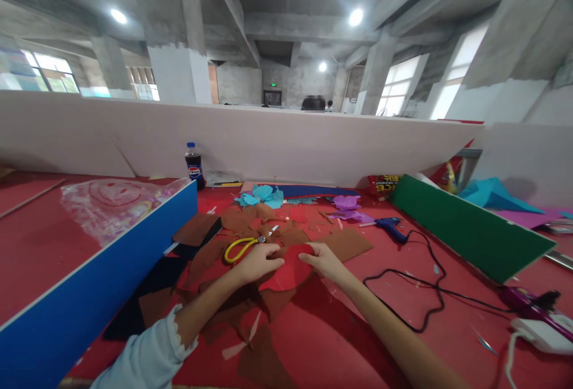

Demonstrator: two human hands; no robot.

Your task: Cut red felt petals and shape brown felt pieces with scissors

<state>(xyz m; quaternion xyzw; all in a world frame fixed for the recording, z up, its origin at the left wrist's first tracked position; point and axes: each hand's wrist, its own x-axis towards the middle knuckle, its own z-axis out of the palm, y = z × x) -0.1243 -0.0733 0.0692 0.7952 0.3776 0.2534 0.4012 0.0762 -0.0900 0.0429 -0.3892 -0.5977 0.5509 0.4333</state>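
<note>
A red cut piece of thin sheet (293, 268), paper or felt, is held between my hands just above the table. My left hand (259, 265) pinches its left edge. On the opposite edge, the thumb and fingers of my right hand (327, 262) are closed on it. Yellow-handled scissors (240, 249) lie just beyond my left hand, blades pointing away to the right. Brown cut scraps (264, 360) spread around and under my hands. Behind my right hand rests a flat brown sheet (347, 244).
Upright blue (111, 278) and green (465, 228) boards flank the red table. A blue glue gun (391, 229) trails a black cord at right, near a white power strip (544, 332). Crumpled blue paper (262, 196), purple paper (347, 203) and a cola bottle (194, 165) stand farther back.
</note>
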